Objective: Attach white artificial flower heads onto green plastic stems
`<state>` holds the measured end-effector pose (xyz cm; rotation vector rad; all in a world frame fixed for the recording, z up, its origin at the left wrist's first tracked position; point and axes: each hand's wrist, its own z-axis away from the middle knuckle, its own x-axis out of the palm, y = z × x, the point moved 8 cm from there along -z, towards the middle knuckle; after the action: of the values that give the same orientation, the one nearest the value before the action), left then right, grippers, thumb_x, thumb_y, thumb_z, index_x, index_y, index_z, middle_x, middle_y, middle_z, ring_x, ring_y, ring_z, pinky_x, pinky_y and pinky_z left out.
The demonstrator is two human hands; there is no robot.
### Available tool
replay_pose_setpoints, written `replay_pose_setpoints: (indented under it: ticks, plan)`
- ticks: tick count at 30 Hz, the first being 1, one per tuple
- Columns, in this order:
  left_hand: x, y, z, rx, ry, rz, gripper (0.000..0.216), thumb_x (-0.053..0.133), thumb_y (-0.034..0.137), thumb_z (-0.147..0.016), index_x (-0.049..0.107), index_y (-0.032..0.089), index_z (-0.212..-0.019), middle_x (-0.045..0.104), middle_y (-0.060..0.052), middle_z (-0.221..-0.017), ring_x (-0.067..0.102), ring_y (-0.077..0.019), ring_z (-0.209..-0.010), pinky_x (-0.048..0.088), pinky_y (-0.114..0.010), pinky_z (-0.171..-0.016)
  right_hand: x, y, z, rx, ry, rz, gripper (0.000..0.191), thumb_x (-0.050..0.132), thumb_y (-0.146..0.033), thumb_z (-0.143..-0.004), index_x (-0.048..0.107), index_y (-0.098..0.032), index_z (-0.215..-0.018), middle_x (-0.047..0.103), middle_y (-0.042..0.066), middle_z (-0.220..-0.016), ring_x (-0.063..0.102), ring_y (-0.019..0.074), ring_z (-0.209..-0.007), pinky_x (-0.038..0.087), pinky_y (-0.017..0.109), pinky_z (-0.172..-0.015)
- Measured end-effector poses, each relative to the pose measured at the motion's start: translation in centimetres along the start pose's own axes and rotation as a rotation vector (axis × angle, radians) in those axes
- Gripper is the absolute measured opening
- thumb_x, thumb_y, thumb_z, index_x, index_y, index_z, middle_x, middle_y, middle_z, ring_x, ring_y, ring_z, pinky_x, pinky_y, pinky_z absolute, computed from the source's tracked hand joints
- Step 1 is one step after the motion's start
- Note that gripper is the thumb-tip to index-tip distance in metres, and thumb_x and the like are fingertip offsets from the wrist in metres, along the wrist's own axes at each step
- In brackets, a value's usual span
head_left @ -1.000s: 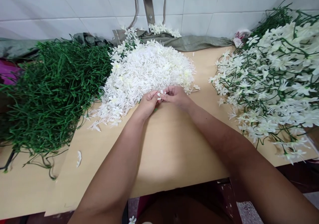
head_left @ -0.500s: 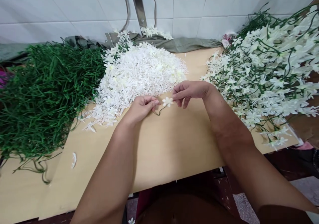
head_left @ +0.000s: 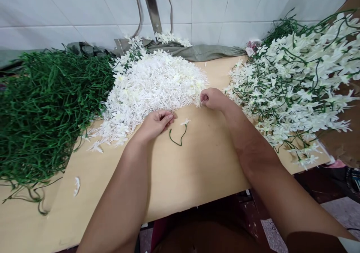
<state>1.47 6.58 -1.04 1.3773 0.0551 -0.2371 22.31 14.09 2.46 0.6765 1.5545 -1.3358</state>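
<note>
My left hand (head_left: 156,123) rests on the wooden board with its fingers curled, pinching one end of a short green stem (head_left: 176,140). The stem curves over the board and carries one white flower (head_left: 185,122) at its far tip. My right hand (head_left: 211,98) is at the right edge of the pile of loose white flower heads (head_left: 152,86), its fingertips closed on a single white flower head (head_left: 198,104). The two hands are about a hand's width apart.
A heap of bare green stems (head_left: 47,106) fills the left side. Finished sprays of white flowers on green stems (head_left: 295,80) are piled on the right. The light wooden board (head_left: 182,178) lies under everything, a tiled wall and grey cloth (head_left: 197,52) behind, and one stray petal (head_left: 76,185) at the left.
My hands have parted. The right hand let go of the flower on the stem and moved up to the pile's edge. The stem with its flower has dropped lower by my left hand.
</note>
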Motion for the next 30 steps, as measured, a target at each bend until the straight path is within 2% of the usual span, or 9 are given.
replay_pose_setpoints:
  ticks: [4,7,9,12,17,21,23,27,30]
  plan:
    - [-0.4,0.4,-0.4,0.066,0.064,0.049,0.017,0.077,0.032,-0.069,0.071,0.016,-0.066,0.058,0.001,-0.056,0.036,-0.004,-0.04,0.023,-0.019,-0.037,-1.2,0.0,-0.2,-0.056,0.102,-0.069,0.011,0.065,-0.005,-0.073,0.062,-0.015,-0.068,0.064,0.004,-0.077,0.052,0.0142,-0.072,0.039,0.027,-0.071]
    - [-0.5,0.6,-0.5,0.04,0.078,0.115,0.016,0.076,0.03,-0.069,0.07,0.016,-0.065,0.055,0.002,-0.052,0.036,-0.0039,-0.038,0.022,-0.019,-0.036,-2.5,0.1,0.1,-0.021,0.199,-0.169,0.01,0.064,-0.009,-0.076,0.059,-0.016,-0.07,0.063,0.005,-0.08,0.052,0.0147,-0.074,0.039,0.028,-0.072]
    - [-0.5,0.7,-0.6,0.018,0.082,0.143,0.013,0.074,0.027,-0.07,0.07,0.016,-0.067,0.054,0.003,-0.05,0.036,-0.0041,-0.037,0.023,-0.019,-0.036,-2.7,-0.1,0.3,0.009,0.21,-0.229,0.009,0.061,-0.01,-0.079,0.058,-0.016,-0.073,0.061,0.004,-0.077,0.051,0.0142,-0.07,0.039,0.029,-0.071]
    - [-0.6,0.8,-0.8,0.021,0.084,0.161,0.009,0.072,0.023,-0.072,0.069,0.016,-0.067,0.053,0.003,-0.049,0.036,-0.0039,-0.036,0.023,-0.019,-0.036,-2.1,-1.3,0.5,-0.001,0.206,-0.262,0.006,0.06,-0.009,-0.08,0.06,-0.015,-0.082,0.061,0.002,-0.075,0.051,0.0141,-0.068,0.04,0.029,-0.072]
    - [-0.8,0.5,-1.2,0.058,0.09,0.179,0.011,0.072,0.025,-0.072,0.068,0.016,-0.068,0.054,0.004,-0.05,0.038,-0.0042,-0.038,0.026,-0.018,-0.036,0.2,-3.3,-0.3,-0.019,0.228,-0.154,0.025,0.06,-0.009,-0.083,0.064,-0.013,-0.108,0.066,0.006,-0.085,0.056,0.0188,-0.078,0.043,0.032,-0.081]
    - [-0.8,0.5,-1.5,0.093,0.089,0.187,0.016,0.076,0.03,-0.071,0.069,0.016,-0.069,0.055,0.003,-0.05,0.039,-0.0043,-0.038,0.026,-0.018,-0.036,-0.2,-4.1,-1.5,-0.017,0.31,-0.054,0.015,0.054,-0.01,-0.086,0.067,-0.014,-0.092,0.069,0.011,-0.095,0.06,0.0238,-0.093,0.043,0.035,-0.088]
    - [-0.8,0.4,-1.5,0.085,0.095,0.198,0.016,0.076,0.03,-0.071,0.069,0.016,-0.069,0.055,0.003,-0.05,0.039,-0.0045,-0.038,0.028,-0.018,-0.037,-1.4,-4.2,-1.8,0.009,0.354,-0.101,0.013,0.054,-0.011,-0.087,0.066,-0.015,-0.086,0.068,0.011,-0.094,0.06,0.0232,-0.091,0.045,0.035,-0.085]
    - [-0.9,0.0,-1.7,0.073,0.1,0.221,0.014,0.074,0.028,-0.072,0.068,0.016,-0.069,0.055,0.003,-0.049,0.041,-0.0048,-0.038,0.029,-0.019,-0.038,-2.2,-3.7,-1.9,0.085,0.3,-0.25,0.005,0.06,-0.014,-0.084,0.065,-0.016,-0.084,0.065,0.006,-0.082,0.058,0.0189,-0.077,0.046,0.032,-0.074]
    - [-0.8,-0.3,-1.9,0.079,0.093,0.238,0.012,0.074,0.027,-0.073,0.069,0.016,-0.07,0.056,0.003,-0.05,0.041,-0.0046,-0.038,0.028,-0.018,-0.038,-1.0,-3.2,-1.6,0.162,0.228,-0.142,0.01,0.067,-0.014,-0.078,0.065,-0.016,-0.087,0.063,0.004,-0.075,0.059,0.0196,-0.076,0.047,0.032,-0.075]
